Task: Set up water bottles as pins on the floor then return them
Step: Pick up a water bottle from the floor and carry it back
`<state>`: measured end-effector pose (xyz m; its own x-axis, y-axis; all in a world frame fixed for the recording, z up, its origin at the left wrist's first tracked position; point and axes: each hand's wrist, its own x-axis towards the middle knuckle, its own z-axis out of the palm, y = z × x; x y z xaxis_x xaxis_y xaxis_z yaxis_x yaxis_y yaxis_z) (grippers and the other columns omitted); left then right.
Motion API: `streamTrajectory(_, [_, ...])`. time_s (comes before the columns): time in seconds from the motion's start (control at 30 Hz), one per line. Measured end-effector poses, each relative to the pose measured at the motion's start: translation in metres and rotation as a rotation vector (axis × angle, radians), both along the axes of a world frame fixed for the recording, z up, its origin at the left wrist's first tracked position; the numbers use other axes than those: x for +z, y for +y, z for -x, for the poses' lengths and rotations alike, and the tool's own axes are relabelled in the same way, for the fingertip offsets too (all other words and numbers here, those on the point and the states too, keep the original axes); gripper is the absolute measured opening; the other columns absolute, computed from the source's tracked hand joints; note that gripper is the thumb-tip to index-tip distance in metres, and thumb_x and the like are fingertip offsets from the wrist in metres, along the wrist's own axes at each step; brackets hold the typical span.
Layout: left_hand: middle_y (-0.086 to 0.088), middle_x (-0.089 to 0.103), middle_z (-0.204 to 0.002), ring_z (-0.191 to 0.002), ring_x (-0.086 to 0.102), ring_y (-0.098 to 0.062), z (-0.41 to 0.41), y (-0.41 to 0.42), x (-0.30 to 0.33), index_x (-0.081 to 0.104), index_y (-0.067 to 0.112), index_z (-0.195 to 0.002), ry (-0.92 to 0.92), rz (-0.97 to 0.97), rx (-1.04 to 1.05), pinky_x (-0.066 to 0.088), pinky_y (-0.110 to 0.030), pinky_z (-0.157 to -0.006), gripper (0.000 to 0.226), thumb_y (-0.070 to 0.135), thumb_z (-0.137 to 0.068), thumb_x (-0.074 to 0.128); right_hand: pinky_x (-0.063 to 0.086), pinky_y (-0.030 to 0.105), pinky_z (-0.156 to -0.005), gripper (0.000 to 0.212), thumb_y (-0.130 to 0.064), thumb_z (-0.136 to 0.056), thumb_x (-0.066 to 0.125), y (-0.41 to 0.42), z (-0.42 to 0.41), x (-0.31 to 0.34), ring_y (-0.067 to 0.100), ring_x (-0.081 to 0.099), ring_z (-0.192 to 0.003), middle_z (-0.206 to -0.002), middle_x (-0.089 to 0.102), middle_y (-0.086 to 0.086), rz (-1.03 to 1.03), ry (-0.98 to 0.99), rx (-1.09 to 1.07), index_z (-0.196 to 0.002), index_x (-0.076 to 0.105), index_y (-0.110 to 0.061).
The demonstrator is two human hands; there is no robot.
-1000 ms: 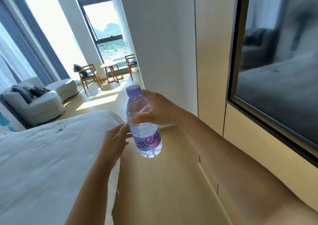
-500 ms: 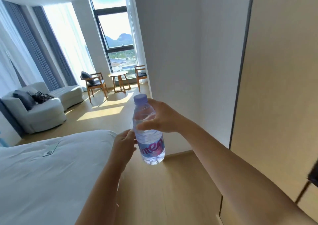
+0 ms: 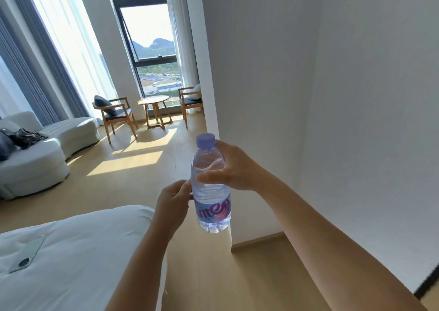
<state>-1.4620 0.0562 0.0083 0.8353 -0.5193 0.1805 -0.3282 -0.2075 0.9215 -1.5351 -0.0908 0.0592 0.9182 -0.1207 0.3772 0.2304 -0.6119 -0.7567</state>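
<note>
**Clear plastic bottle in hand, floor still waiting**

Plastic first: from my head camera, the water bottle [image 3: 211,187] hangs upright in front of me, purple cap on top, its long axis running straight up and down, held well above the wooden floor [image 3: 133,175]. My right hand [image 3: 234,168] has it, fingers [image 3: 209,176] and thumb curled round the upper body just below the shoulder. My left hand [image 3: 173,203] sits just beside the bottle on its left, at label height, fingers loosely curled with the tips at or almost at the plastic; I cannot tell whether they truly touch.

The bed [image 3: 71,251] lies low on my left, a white wall [image 3: 332,120] close on my right, and open floor stretches ahead toward the chairs and small round table [image 3: 153,99] by the window.

By my reckoning the bottle must go straight down, base first, to stand as a pin, and the right hand, already gripping, is the one to lower it.
</note>
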Motion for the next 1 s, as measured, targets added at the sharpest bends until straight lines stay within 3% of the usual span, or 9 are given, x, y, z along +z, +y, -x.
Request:
streamTrajectory(0.13, [0.001, 0.069, -0.085, -0.08, 0.064, -0.014, -0.087, -0.035, -0.019, 0.069, 0.013, -0.091, -0.134, -0.132, 0.051, 0.051, -0.031, -0.075, 0.027, 0.023, -0.098, 0.046, 0.038, -0.007, -0.073, 0.052, -0.027, -0.081, 0.073, -0.039, -0.082, -0.012, -0.007, 0.056, -0.082, -0.113, 0.056, -0.013, 0.011, 0.022, 0.013, -0.126, 0.047, -0.023])
streamTrajectory(0.27, [0.005, 0.066, -0.084, -0.076, 0.06, -0.008, -0.176, -0.078, -0.03, 0.07, 0.015, -0.093, -0.199, -0.229, 0.096, 0.051, -0.031, -0.077, 0.025, 0.025, -0.097, 0.048, 0.039, -0.006, -0.073, 0.057, -0.028, -0.08, 0.074, -0.084, -0.171, -0.021, 0.002, 0.057, -0.092, -0.126, 0.06, -0.002, 0.024, 0.016, 0.031, -0.129, 0.046, -0.022])
streamTrajectory(0.37, [0.002, 0.067, -0.087, -0.076, 0.06, -0.012, -0.242, -0.109, -0.03, 0.07, 0.014, -0.094, -0.219, -0.306, 0.131, 0.052, -0.032, -0.077, 0.026, 0.026, -0.097, 0.048, 0.042, 0.003, -0.078, 0.059, -0.03, -0.079, 0.074, -0.118, -0.241, -0.022, 0.007, 0.058, -0.102, -0.127, 0.06, -0.002, 0.04, 0.028, 0.046, -0.13, 0.046, -0.022])
streamTrajectory(0.53, [0.005, 0.062, -0.078, -0.064, 0.052, 0.0, -0.347, -0.142, -0.026, 0.071, 0.013, -0.089, -0.271, -0.349, 0.212, 0.036, -0.017, -0.057, 0.02, 0.024, -0.092, 0.055, 0.049, 0.024, -0.092, 0.061, -0.031, -0.077, 0.076, -0.157, -0.356, -0.024, 0.017, 0.061, -0.107, -0.123, 0.062, -0.001, 0.051, 0.028, 0.09, -0.129, 0.049, -0.019])
streamTrajectory(0.63, [0.005, 0.064, -0.081, -0.068, 0.056, -0.007, -0.406, -0.149, -0.032, 0.072, 0.012, -0.093, -0.238, -0.358, 0.231, 0.037, -0.02, -0.062, 0.019, 0.025, -0.091, 0.057, 0.052, 0.031, -0.092, 0.061, -0.029, -0.076, 0.078, -0.17, -0.419, -0.029, 0.019, 0.063, -0.104, -0.12, 0.063, 0.001, 0.048, 0.041, 0.119, -0.128, 0.05, -0.017])
streamTrajectory(0.8, [0.005, 0.064, -0.078, -0.063, 0.052, 0.004, -0.519, -0.163, -0.038, 0.067, 0.021, -0.083, -0.226, -0.383, 0.208, 0.037, -0.02, -0.059, 0.011, 0.026, -0.09, 0.059, 0.054, 0.033, -0.091, 0.058, -0.029, -0.076, 0.077, -0.184, -0.532, -0.04, 0.02, 0.064, -0.103, -0.118, 0.064, 0.001, 0.023, 0.047, 0.141, -0.126, 0.05, -0.018])
streamTrajectory(1.0, [0.002, 0.07, -0.091, -0.077, 0.062, -0.01, -0.669, -0.188, -0.027, 0.071, 0.015, -0.095, -0.251, -0.408, 0.137, 0.039, -0.021, -0.065, 0.017, 0.026, -0.09, 0.059, 0.054, 0.033, -0.091, 0.058, -0.033, -0.075, 0.077, -0.207, -0.67, -0.038, 0.018, 0.064, -0.104, -0.118, 0.064, -0.003, -0.024, 0.043, 0.067, -0.124, 0.049, -0.023])
